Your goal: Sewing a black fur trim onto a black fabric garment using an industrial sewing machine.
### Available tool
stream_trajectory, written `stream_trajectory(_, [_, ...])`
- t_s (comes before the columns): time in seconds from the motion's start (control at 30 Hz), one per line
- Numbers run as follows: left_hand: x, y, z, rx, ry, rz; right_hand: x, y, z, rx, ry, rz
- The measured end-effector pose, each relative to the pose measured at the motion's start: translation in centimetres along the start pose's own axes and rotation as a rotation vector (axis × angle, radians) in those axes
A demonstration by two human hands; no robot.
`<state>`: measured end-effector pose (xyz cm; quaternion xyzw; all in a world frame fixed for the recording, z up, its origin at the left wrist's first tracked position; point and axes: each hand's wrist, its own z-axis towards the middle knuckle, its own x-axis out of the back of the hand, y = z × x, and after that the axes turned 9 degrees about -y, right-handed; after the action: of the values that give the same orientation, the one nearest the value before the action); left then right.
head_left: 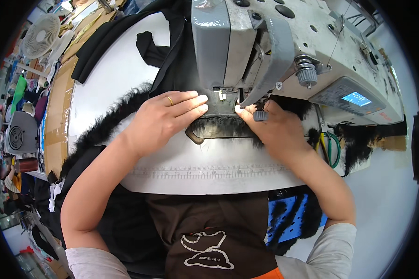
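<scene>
My left hand, with a ring on one finger, lies on black fabric left of the needle area. Its fingers are stretched out, fingertips pressing on the cloth. Close against the presser foot of the grey sewing machine, my right hand has its fingers closed at the fabric's edge; a knob and the machine's guard partly hide them. Between both hands the fabric runs under the needle, and black fur shows along its near side. A long strip of black fur trails left from under my left forearm.
A ruler scale marks the white machine table near its front edge. Green-handled scissors lie right of my right hand, beside loose black fur. A lit control panel is on the machine. Cardboard borders the table's left side.
</scene>
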<state>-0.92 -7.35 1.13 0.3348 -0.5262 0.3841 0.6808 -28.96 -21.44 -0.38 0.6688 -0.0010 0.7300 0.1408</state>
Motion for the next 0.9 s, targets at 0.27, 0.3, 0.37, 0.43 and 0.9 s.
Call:
stream_trajectory(0.27, [-0.6, 0.9, 1.2, 0.053, 0.008, -0.02, 0.6, 2.0, -1.5, -0.015, -0.037, 0.01])
stream_trajectory(0.3, [-0.7, 0.9, 1.3, 0.056, 0.003, -0.027, 0.7, 2.0, -1.6, -0.028, -0.03, -0.004])
stream_trajectory(0.37, [-0.8, 0.7, 1.3, 0.051, 0.017, -0.033, 0.8, 1.9, -1.7, -0.037, -0.043, 0.02])
stream_trajectory(0.43, [-1.1, 0.4, 1.4, 0.048, 0.027, -0.037, 0.8, 1.9, -1.6, -0.046, -0.053, 0.049])
stream_trajectory(0.9, [-0.9, -0.2, 1.2, 0.079, -0.073, -0.031, 1.1, 2.2, -1.4, -0.113, -0.061, 0.067])
